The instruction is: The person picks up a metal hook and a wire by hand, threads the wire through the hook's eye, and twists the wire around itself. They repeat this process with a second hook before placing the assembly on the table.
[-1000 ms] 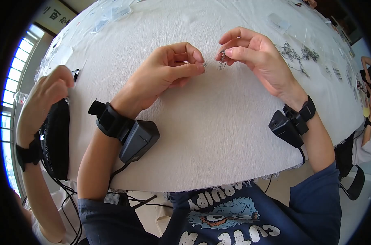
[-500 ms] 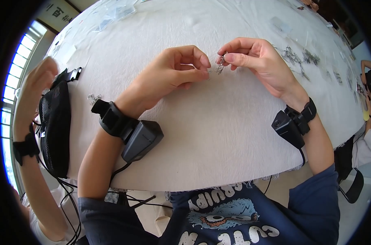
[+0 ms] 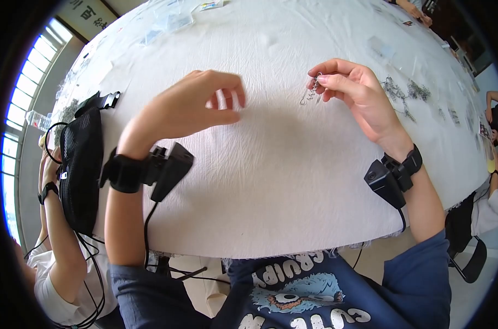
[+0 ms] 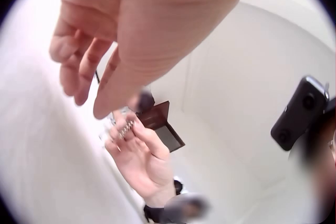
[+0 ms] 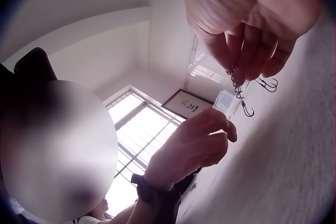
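Note:
Between thumb and fingertips, my right hand (image 3: 350,90) pinches a fishing hook rig (image 3: 313,92) above the white cloth. The right wrist view shows its metal coil (image 5: 237,85), with a curved hook (image 5: 248,109) at the low end and more hooks (image 5: 269,84) dangling beside it. The fingers cover its upper part. My left hand (image 3: 191,104) hovers to the left, well apart from the rig. Its fingers are loosely bent, thumb away from them, and nothing shows between them in the left wrist view.
Heaps of metal hooks (image 3: 394,90) lie beyond my right hand. A black mesh bag (image 3: 80,170) stands along the left side, with another person's arm (image 3: 63,236) beside it. Clear plastic packaging (image 3: 172,23) lies at the far left of the white tablecloth (image 3: 260,186).
My left hand has drawn back leftward from the rig, and its fingertips have parted. The right hand keeps its pinch. The other person's arm at the left has lowered behind the mesh bag.

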{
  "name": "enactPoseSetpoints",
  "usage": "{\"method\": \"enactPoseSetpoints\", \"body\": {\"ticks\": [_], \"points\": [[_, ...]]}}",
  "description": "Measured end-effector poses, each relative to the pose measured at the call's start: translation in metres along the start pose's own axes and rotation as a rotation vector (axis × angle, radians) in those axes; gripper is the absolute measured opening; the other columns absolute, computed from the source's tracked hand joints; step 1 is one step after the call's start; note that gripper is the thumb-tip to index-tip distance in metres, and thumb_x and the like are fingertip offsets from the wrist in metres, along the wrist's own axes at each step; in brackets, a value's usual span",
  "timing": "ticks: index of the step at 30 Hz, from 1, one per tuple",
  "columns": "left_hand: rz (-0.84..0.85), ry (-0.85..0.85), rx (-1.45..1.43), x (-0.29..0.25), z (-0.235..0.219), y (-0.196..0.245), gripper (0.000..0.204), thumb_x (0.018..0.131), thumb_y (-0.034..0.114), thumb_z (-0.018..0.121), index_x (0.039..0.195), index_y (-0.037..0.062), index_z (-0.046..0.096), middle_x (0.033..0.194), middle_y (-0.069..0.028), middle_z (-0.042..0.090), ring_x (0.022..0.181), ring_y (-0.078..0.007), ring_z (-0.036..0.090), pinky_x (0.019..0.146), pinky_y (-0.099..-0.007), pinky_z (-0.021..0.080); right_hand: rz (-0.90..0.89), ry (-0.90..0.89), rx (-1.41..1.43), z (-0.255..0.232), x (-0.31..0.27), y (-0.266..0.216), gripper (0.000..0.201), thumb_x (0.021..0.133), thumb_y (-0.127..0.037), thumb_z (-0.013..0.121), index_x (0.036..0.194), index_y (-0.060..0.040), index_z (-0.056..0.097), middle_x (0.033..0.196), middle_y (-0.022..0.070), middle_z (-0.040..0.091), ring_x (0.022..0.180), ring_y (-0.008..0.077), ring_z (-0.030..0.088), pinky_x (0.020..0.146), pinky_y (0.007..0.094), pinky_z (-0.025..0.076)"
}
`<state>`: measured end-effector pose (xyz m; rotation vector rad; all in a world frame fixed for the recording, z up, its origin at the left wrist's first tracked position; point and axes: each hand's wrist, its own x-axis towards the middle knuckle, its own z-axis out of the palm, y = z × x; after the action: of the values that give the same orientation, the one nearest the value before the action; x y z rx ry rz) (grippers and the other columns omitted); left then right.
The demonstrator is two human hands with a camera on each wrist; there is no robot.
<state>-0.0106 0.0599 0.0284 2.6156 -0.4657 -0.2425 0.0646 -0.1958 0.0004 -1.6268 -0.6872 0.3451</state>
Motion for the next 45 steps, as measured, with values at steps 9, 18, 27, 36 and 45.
{"method": "enactPoseSetpoints", "body": {"ticks": [9, 18, 27, 36, 45], "points": [[-0.386, -0.188, 0.244, -0.047, -0.061, -0.039, 0.029, 0.062, 0.020, 0.078, 0.084, 0.0057, 0.066, 0.080, -0.0098, 0.065, 0.076, -0.0193, 0.062, 0.069, -0.0302, 0.049, -0.008, 0.054, -0.007, -0.002, 0.001, -0.004, 0.020, 0.083, -0.015, 0.056, 0.093, -0.0004, 0.065, 0.085, 0.0062, 0.065, 0.076, 0.0087, 0.058, 0.069, 0.0225, 0.045], [-0.589, -0.317, 0.188, -0.053, -0.063, -0.077, 0.025, 0.055, 0.017, 0.077, 0.074, 0.0034, 0.068, 0.076, -0.0085, 0.067, 0.066, -0.0179, 0.061, 0.062, -0.0289, 0.049, 0.010, 0.070, -0.024, -0.008, 0.003, -0.004, 0.022, 0.084, -0.017, 0.056, 0.097, -0.0009, 0.064, 0.084, 0.0082, 0.065, 0.071, 0.0078, 0.055, 0.068, 0.0217, 0.045], [-0.393, -0.231, 0.143, -0.047, -0.060, -0.054, 0.015, 0.062, 0.013, 0.073, 0.070, 0.0015, 0.066, 0.068, -0.0077, 0.065, 0.063, -0.0146, 0.061, 0.061, -0.0261, 0.048, -0.007, 0.133, -0.016, -0.014, 0.006, -0.002, 0.018, 0.083, -0.012, 0.055, 0.093, -0.0011, 0.065, 0.081, 0.0050, 0.065, 0.070, 0.0072, 0.055, 0.064, 0.0223, 0.044], [0.189, -0.047, -0.608, 0.008, -0.005, 0.003, 0.011, 0.081, 0.011, 0.066, 0.076, 0.0036, 0.059, 0.071, -0.0047, 0.063, 0.068, -0.0112, 0.061, 0.063, -0.0227, 0.047, -0.088, 0.323, -0.080, -0.039, 0.011, -0.009, 0.019, 0.085, -0.008, 0.049, 0.094, -0.0007, 0.064, 0.081, 0.0042, 0.064, 0.068, 0.0068, 0.053, 0.063, 0.0215, 0.045], [0.089, -0.005, -1.081, 0.023, 0.040, 0.010, 0.013, 0.090, 0.019, 0.057, 0.083, 0.0087, 0.055, 0.078, -0.0036, 0.061, 0.072, -0.0105, 0.061, 0.060, -0.0216, 0.046, 0.002, 0.615, -0.294, -0.081, 0.018, 0.006, 0.019, 0.082, -0.009, 0.051, 0.089, 0.0010, 0.065, 0.081, 0.0067, 0.064, 0.072, 0.0120, 0.059, 0.066, 0.0247, 0.048]]}}
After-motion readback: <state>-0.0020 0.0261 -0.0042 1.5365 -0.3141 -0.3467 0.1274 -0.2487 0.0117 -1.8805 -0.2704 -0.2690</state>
